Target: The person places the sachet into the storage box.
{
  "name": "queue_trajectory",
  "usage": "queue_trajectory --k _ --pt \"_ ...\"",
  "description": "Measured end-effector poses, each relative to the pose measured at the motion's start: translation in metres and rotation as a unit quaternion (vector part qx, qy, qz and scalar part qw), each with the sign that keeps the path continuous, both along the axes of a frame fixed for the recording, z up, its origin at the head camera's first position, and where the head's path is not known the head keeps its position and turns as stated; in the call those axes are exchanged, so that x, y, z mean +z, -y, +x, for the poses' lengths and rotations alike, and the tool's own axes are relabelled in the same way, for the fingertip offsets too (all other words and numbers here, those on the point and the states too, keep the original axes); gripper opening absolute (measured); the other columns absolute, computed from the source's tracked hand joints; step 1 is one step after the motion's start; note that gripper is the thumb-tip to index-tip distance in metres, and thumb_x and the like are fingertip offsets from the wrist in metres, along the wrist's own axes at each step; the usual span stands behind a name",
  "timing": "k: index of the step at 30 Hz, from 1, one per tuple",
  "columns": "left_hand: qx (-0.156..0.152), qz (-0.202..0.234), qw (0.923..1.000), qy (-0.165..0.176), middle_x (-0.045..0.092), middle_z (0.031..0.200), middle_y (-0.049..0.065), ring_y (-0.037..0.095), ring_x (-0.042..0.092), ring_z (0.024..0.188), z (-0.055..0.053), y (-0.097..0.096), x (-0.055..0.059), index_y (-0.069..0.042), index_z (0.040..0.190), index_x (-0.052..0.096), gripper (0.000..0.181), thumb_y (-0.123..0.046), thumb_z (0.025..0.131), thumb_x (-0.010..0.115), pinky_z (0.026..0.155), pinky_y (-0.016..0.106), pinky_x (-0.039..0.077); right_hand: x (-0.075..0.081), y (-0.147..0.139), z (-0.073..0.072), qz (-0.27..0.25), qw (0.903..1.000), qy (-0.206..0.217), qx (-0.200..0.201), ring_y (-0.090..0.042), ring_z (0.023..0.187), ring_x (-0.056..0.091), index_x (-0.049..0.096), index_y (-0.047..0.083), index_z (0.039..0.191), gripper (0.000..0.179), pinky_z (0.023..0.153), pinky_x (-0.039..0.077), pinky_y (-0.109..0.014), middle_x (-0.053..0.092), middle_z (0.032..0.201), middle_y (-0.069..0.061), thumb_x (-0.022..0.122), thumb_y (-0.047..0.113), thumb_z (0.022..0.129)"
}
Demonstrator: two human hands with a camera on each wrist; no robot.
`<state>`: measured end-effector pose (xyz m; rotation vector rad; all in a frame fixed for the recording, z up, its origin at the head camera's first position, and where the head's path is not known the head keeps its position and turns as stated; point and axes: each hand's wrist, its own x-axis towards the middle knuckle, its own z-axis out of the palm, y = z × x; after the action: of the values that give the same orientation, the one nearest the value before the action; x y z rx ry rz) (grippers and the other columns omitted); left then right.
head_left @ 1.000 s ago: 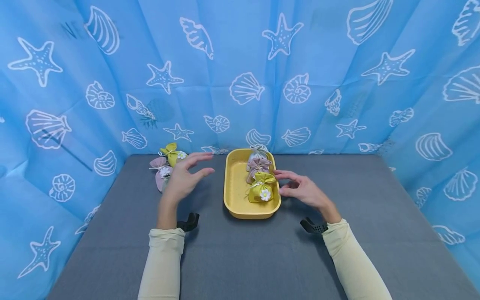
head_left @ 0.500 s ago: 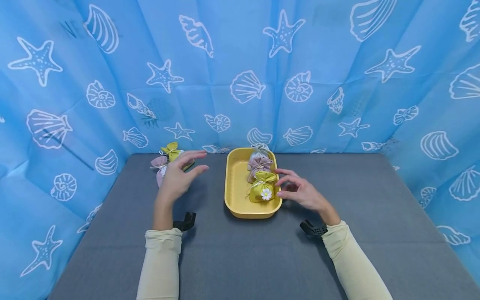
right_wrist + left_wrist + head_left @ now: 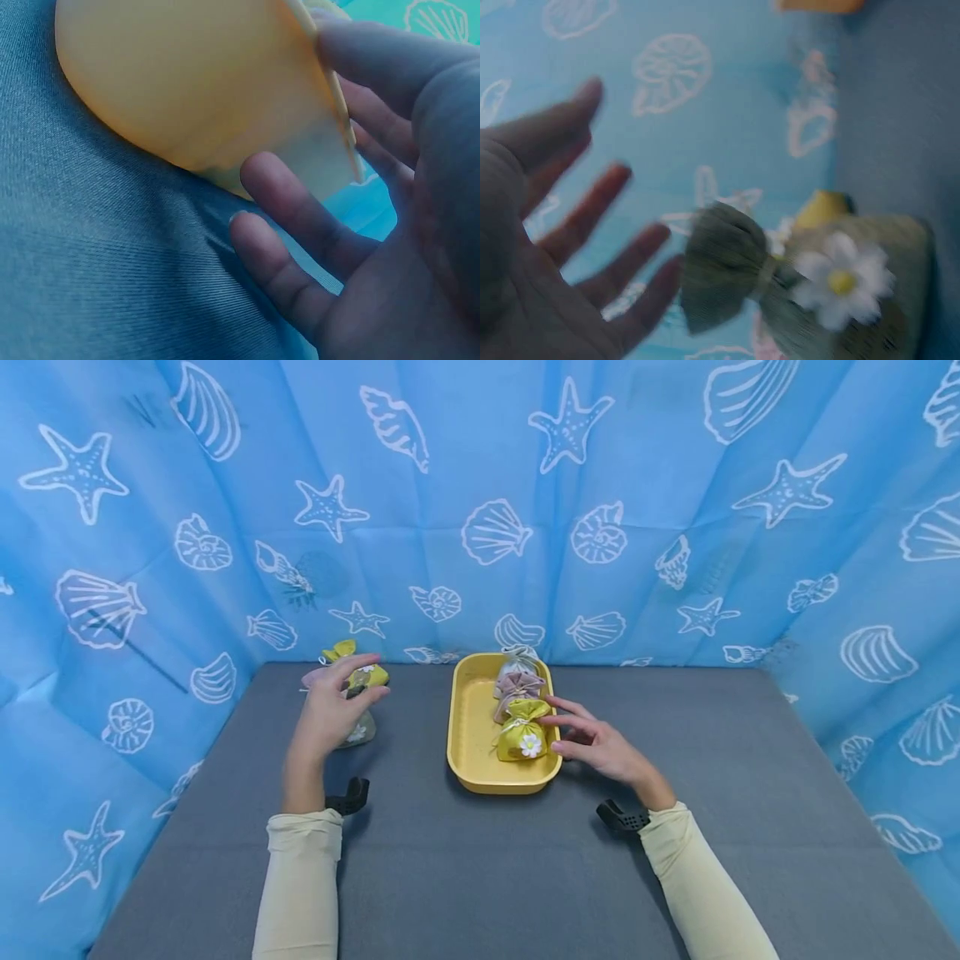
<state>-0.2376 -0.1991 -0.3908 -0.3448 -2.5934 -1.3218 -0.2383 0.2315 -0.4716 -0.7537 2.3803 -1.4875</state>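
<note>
My left hand hovers with thumb and fingers apart over small drawstring pouches at the table's left, holding nothing. A grey-green pouch with a white flower lies nearest it in the left wrist view. Behind the hand are a yellow pouch and a mostly hidden pink pouch. In the middle stands a yellow tray holding a yellow pouch, a mauve pouch and a pale grey pouch along its right side. My right hand holds the tray's right rim, thumb outside, fingers reaching over it.
A grey cloth covers the table. A blue curtain with white shell and starfish prints hangs at the back and sides. Black wrist mounts stick out inward from both wrists.
My left hand has moved left and slightly back over the pouches, uncovering the grey-green one. The right hand stays at the tray rim, its fingers slightly further over it.
</note>
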Motion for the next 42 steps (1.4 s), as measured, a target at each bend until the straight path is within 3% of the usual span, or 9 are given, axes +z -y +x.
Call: queue_trajectory --k 4,9,15,18,24,29,35,42 --pt "0.03 -0.071 0.9964 0.035 0.045 0.158 0.014 0.039 0.039 0.148 -0.004 0.01 -0.009 -0.02 0.154 0.045 0.066 -0.023 0.095 0.074 0.114 0.065 0.038 -0.005 0.0 -0.001 -0.015 0.9998 0.012 -0.001 -0.037 0.152 0.03 0.059 0.019 0.142 0.041 0.099 0.049 -0.019 0.022 0.17 0.0 0.064 0.02 0.101" --pt "0.055 -0.108 0.9913 0.05 0.052 0.15 0.02 0.044 0.05 0.137 -0.005 0.022 -0.019 -0.014 0.155 0.044 0.071 -0.017 0.092 0.076 0.106 0.063 0.046 -0.007 0.0 -0.002 -0.029 0.9994 0.017 0.001 -0.039 0.154 0.026 0.059 0.018 0.141 0.04 0.097 0.051 -0.018 0.02 0.171 0.0 0.064 0.02 0.101" --pt "0.088 -0.126 0.983 0.101 0.06 0.143 0.019 0.041 0.06 0.125 -0.003 0.031 -0.024 -0.011 0.148 0.053 0.06 -0.024 0.094 0.074 0.098 0.057 0.051 -0.008 0.001 -0.003 -0.038 0.9987 0.032 0.009 -0.038 0.155 0.025 0.057 0.016 0.142 0.04 0.097 0.053 -0.019 0.016 0.172 0.001 0.062 0.021 0.103" --pt "0.108 -0.139 0.9783 0.109 0.066 0.134 0.019 0.039 0.065 0.118 -0.004 0.03 -0.027 -0.008 0.14 0.061 0.05 -0.029 0.096 0.072 0.092 0.054 0.054 -0.008 0.001 -0.003 -0.041 0.9984 0.038 0.009 -0.037 0.154 0.027 0.057 0.017 0.142 0.04 0.097 0.053 -0.019 0.016 0.172 0.003 0.062 0.021 0.103" --pt "0.168 -0.138 0.9729 0.077 0.077 0.109 0.014 0.029 0.071 0.092 -0.004 0.025 -0.029 -0.01 0.122 0.074 0.031 -0.027 0.095 0.073 0.071 0.041 0.054 -0.01 0.001 -0.004 -0.047 0.9978 0.045 0.013 -0.038 0.153 0.028 0.056 0.014 0.142 0.04 0.096 0.054 -0.019 0.015 0.172 0.002 0.062 0.02 0.103" --pt "0.189 -0.14 0.9715 0.031 0.078 0.108 0.014 0.032 0.072 0.093 -0.004 0.023 -0.026 -0.01 0.119 0.076 0.03 -0.026 0.094 0.075 0.075 0.045 0.055 -0.009 0.001 -0.003 -0.045 0.9978 0.047 0.01 -0.039 0.153 0.029 0.056 0.014 0.143 0.041 0.096 0.054 -0.02 0.014 0.173 0.002 0.062 0.021 0.103" --pt "0.186 -0.121 0.9723 -0.073 0.079 0.102 0.016 0.032 0.075 0.087 -0.003 0.02 -0.014 -0.007 0.11 0.078 0.025 -0.022 0.091 0.079 0.075 0.049 0.058 -0.007 0.002 -0.003 -0.045 0.9976 0.051 0.01 -0.039 0.155 0.027 0.056 0.015 0.143 0.041 0.097 0.053 -0.019 0.014 0.173 0.004 0.061 0.022 0.103" --pt "0.16 -0.094 0.9799 -0.073 0.078 0.104 0.016 0.031 0.075 0.089 -0.001 0.006 0.012 -0.008 0.115 0.077 0.028 -0.025 0.093 0.076 0.076 0.048 0.059 -0.009 0.001 -0.002 -0.047 0.9975 0.052 0.009 -0.038 0.154 0.027 0.056 0.016 0.142 0.04 0.096 0.054 -0.02 0.014 0.173 0.004 0.061 0.021 0.103"
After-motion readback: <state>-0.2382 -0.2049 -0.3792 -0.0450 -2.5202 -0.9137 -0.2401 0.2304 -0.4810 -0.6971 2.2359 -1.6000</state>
